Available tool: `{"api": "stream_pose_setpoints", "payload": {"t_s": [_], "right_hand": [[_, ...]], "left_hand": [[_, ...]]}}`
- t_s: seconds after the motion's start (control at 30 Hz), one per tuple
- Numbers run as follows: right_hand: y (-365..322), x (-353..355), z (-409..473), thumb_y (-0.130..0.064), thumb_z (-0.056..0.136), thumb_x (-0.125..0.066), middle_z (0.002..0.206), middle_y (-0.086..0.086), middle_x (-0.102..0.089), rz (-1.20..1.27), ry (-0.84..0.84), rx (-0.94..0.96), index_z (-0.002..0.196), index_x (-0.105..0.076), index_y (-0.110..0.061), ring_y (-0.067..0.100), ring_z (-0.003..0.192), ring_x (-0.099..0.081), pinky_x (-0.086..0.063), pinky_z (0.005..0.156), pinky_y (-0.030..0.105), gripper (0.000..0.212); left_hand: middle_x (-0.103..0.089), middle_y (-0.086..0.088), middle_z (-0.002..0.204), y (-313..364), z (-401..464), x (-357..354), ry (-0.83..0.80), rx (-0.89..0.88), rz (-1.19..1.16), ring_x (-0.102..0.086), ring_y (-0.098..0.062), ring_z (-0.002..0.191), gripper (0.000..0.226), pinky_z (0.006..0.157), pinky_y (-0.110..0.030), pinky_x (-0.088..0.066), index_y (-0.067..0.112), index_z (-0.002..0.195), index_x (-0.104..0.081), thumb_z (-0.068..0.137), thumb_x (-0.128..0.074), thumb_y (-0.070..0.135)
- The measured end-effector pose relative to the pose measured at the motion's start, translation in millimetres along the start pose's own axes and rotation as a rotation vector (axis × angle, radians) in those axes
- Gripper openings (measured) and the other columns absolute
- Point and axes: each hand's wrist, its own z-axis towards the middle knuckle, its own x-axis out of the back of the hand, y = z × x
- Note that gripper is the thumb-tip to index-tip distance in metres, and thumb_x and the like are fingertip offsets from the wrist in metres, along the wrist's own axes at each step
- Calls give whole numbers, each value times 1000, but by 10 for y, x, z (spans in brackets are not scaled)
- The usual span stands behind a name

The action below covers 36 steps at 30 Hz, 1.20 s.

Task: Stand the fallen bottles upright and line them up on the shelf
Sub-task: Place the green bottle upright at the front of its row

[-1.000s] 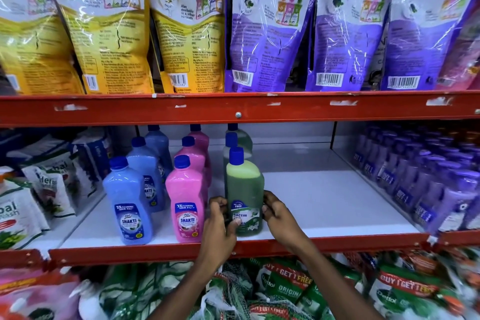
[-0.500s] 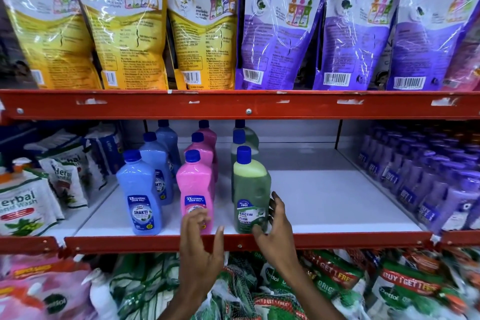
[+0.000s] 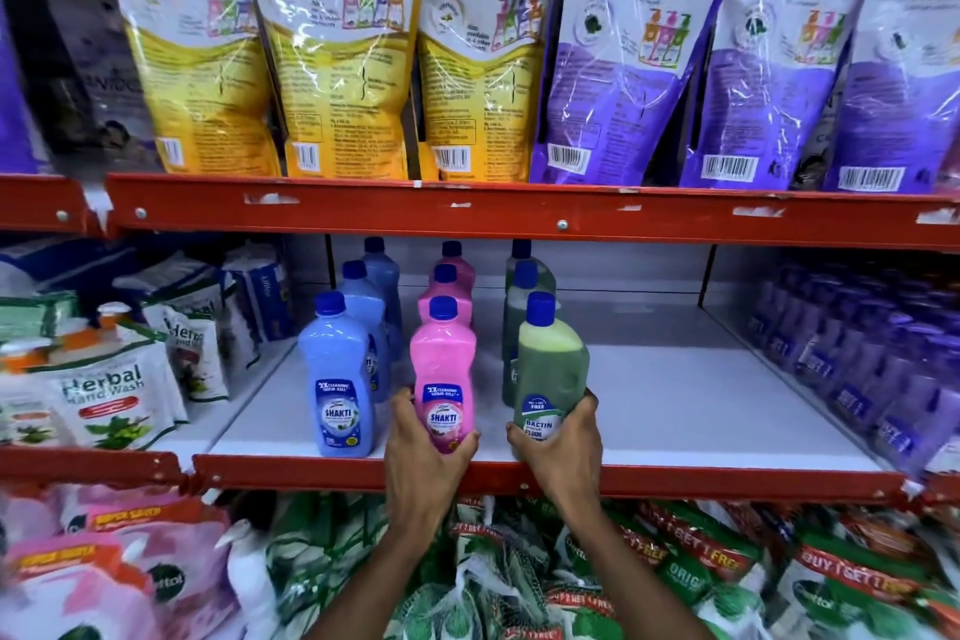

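Left hand (image 3: 423,452) grips pink bottle (image 3: 442,374); right hand (image 3: 563,442) grips green bottle (image 3: 551,379) (tilted).

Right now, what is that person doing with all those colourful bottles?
Someone is tidying a shop shelf. The left hand grips the front pink bottle and the right hand grips the front green bottle, which leans a little to one side. The front blue bottle stands untouched beside them. The bottles sit in three rows by colour, blue, pink and green, running back into the shelf, and none is lying down.
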Motion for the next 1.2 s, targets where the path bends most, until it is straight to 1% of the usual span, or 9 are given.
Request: {"api": "stream_pose_setpoints", "payload": {"t_s": [0.23, 0.33, 0.43, 0.53, 0.67, 0.73, 0.8, 0.93, 1.2], "right_hand": [[4, -2, 15, -39, 54, -89, 101, 6, -64, 2, -16, 8, 109, -31, -26, 18, 74, -65, -55, 57, 28, 81], [-12, 28, -17, -36, 56, -92, 129, 15, -57, 48, -20, 16, 136, -28, -15, 27, 106, -64, -61, 84, 40, 104], [-59, 84, -240, -39, 65, -87, 154, 10, -34, 114, 185, 97, 150, -19, -24, 21, 140, -37, -46, 108, 40, 110], [-167, 7, -540, -34, 77, -71, 136, -1, -47, 135, 311, 413, 142, -30, -33, 6, 126, -44, -40, 105, 16, 77], [-456, -419, -708, -40, 82, -71, 146, -1, -40, 55, 89, 369, 146, -25, -27, 0, 128, -36, -34, 103, 14, 80], [-589, -621, -689, -48, 77, -74, 152, 8, -34, 69, 45, 236, 150, -15, -19, 4, 129, -36, -38, 103, 20, 99], [-671, -761, -636, -50, 72, -79, 144, 17, -43, 73, -20, 114, 149, -17, -10, 24, 126, -50, -50, 98, 33, 107], [-664, -934, -533, -39, 70, -83, 113, 18, -60, 38, -50, 71, 131, -36, 1, 33, 100, -65, -58, 81, 46, 87], [-628, -986, -500, -36, 64, -84, 93, 3, -56, 34, -9, 76, 119, -39, -8, 20, 75, -61, -50, 59, 26, 76]], "left_hand": [[-62, -13, 123, -27, 9, 10, -21, 2, -22, -70, -26, 99, 92, 79, -41, -65, 13, 137, -35, 66, -89, 39], [-59, -13, 130, -36, 6, 39, -45, -13, -62, -67, -27, 109, 96, 88, -41, -63, 13, 141, -34, 67, -88, 40], [-48, -10, 145, -124, -69, 134, -49, -28, -102, -55, -22, 128, 99, 101, -32, -49, 18, 147, -32, 69, -84, 50], [-49, -5, 137, -283, -134, 355, 174, -167, -77, -47, -17, 127, 76, 104, -37, -45, 21, 135, -44, 75, -73, 58], [-48, -12, 130, -514, 60, 590, 410, -155, -20, -49, -30, 123, 75, 102, -48, -48, 9, 127, -45, 70, -82, 39], [-44, -16, 136, -555, 192, 634, 309, -59, 4, -49, -35, 126, 95, 103, -52, -49, 8, 136, -37, 63, -90, 36], [-40, -17, 143, -583, 269, 658, 170, 16, -6, -49, -36, 130, 111, 103, -52, -51, 9, 145, -28, 60, -93, 38], [-48, -16, 144, -690, 322, 662, 135, 13, -25, -56, -34, 128, 101, 100, -45, -54, 17, 148, -25, 69, -88, 24], [-52, -14, 139, -723, 346, 669, 122, -6, -42, -60, -28, 121, 98, 93, -32, -54, 19, 146, -26, 70, -87, 21]]}}
